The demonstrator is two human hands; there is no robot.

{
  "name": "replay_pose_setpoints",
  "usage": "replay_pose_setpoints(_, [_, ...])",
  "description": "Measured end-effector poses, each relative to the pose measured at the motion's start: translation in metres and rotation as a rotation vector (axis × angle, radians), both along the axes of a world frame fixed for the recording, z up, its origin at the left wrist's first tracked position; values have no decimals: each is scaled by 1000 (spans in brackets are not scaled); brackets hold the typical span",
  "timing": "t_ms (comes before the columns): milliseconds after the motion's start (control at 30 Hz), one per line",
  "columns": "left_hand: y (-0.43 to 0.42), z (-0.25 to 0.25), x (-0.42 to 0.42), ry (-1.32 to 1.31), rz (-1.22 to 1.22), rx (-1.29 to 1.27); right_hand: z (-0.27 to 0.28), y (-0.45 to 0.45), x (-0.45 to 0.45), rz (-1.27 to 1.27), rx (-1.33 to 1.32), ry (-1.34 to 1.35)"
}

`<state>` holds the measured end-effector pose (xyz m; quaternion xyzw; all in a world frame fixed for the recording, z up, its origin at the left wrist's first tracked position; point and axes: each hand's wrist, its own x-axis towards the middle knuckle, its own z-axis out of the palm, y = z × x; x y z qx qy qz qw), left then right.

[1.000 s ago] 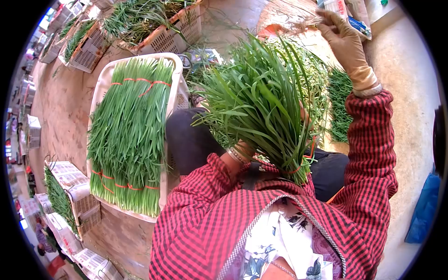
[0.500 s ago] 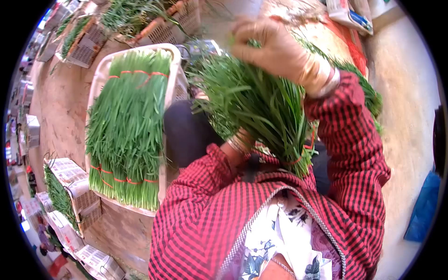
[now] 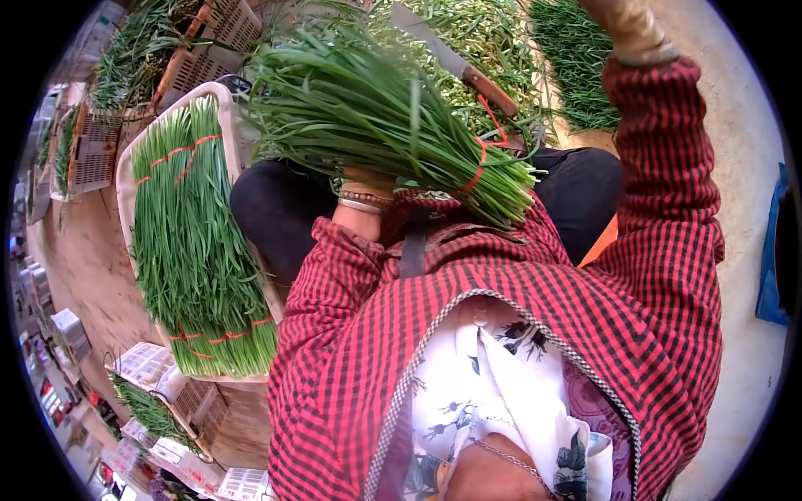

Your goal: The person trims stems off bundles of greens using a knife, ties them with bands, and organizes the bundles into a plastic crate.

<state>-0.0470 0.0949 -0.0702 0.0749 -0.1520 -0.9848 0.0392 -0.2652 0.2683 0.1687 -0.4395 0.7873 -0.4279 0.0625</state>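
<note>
A thick bunch of garlic chives (image 3: 393, 125) with a red tie round its stem end lies slanted across my lap, leaf tips toward the upper left. My left hand (image 3: 368, 178) holds it from below; the leaves hide most of the fingers, and bracelets circle the wrist. My right hand (image 3: 620, 23), in a tan glove, is raised at the top right edge, away from the bunch. Its fingers are cut off by the frame. Just beyond the bunch, a knife (image 3: 455, 65) with a wooden handle rests on pale green trimmings (image 3: 493, 33).
A white crate (image 3: 127, 196) packed with tied chives stands at my left. Loose chives (image 3: 572, 63) lie on the floor beyond my knee. More crates of greens (image 3: 219, 37) stand at the upper left, and a blue object (image 3: 770, 259) is at the far right.
The bunch has tipped from nearly upright to slanting leftward, its stem end raised. My right hand has left the leaves and moved up and right. The knife has come into view.
</note>
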Motion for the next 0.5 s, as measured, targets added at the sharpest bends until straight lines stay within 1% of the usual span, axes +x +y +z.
replay_pose_setpoints(33, [-2, 1, -3, -8, 14, -14, -20, 21, 5, -2, -9, 2])
replay_pose_setpoints(100, [-10, 5, -4, -22, 45, -54, -53, 47, 28, 77, 460, -263])
replay_pose_setpoints(133, [-14, 7, -4, -34, 52, -82, -70, 53, 49, 92, 508, -409])
replay_pose_setpoints(167, [-17, 9, -3, -40, 60, -110, -78, 56, 70, 147, 526, -672])
replay_pose_setpoints(200, [-18, 8, -4, -52, 64, -147, -96, 67, 89, 123, 460, -599])
replay_pose_setpoints(233, [-21, 6, -4, -64, 66, -208, -91, 63, 104, 190, 484, -757])
replay_pose_setpoints(267, [-23, 3, -3, -76, 62, -285, -106, 67, 121, 130, 350, -650])
replay_pose_setpoints(300, [-23, -1, -1, -81, 48, -413, -119, 68, 135, 89, 303, -634])
replay_pose_setpoints(333, [-26, -7, 2, -50, 0, -773, -126, 67, 146, 45, 256, -616])
replay_pose_setpoints(367, [-30, -11, 6, -22, -52, -1740, -124, 64, 155, 19, 339, -228])
replay_pose_setpoints(400, [-33, -14, 9, 34, -28, -2403, -118, 61, 162, -27, 403, -159])
replay_pose_setpoints(433, [-33, -18, 12, 77, -60, -2632, -118, 61, 164, -69, 403, -260])
replay_pose_setpoints(467, [-33, -22, 14, 128, -103, -2794, -118, 62, 166, -111, 405, -362])
replay_pose_setpoints(500, [-33, -27, 15, 167, -148, -2902, -121, 64, 165, -113, 408, -367])
